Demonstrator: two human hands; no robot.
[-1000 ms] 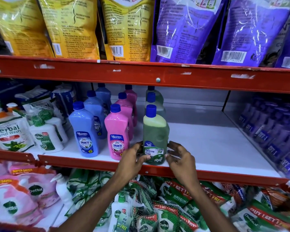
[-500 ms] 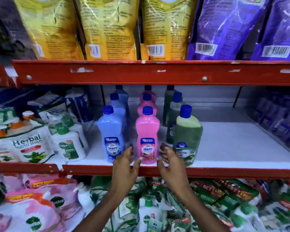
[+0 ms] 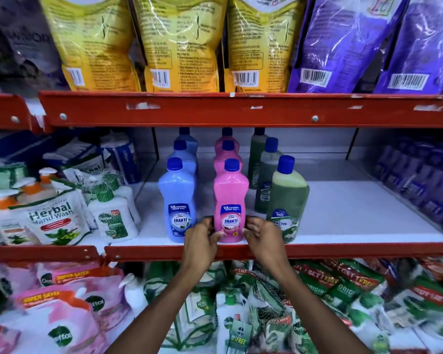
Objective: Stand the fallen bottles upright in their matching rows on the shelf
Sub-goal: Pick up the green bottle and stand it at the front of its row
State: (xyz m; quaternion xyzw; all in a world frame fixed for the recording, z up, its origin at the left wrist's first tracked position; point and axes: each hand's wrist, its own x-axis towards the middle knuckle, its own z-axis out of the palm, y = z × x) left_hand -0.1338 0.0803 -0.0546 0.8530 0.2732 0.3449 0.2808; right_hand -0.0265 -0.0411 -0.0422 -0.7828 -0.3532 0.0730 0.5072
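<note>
Both hands on the front pink bottle (image 3: 230, 200), centre of the frame.

I see my left hand (image 3: 201, 241) and right hand (image 3: 264, 237) cupping the base of that bottle from either side, fingers curled against its lower label. It stands upright at the front edge of the white shelf (image 3: 343, 213), heading the pink row, with the front blue bottle (image 3: 177, 200) just left and the front green bottle (image 3: 288, 198) just right, leaning a little.

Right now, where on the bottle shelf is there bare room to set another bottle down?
The white shelf is bare right of the green bottle row, up to the purple bottles. Left of the blue bottle row only a narrow strip separates it from the handwash bottles. Both hands flank the front pink bottle.
</note>
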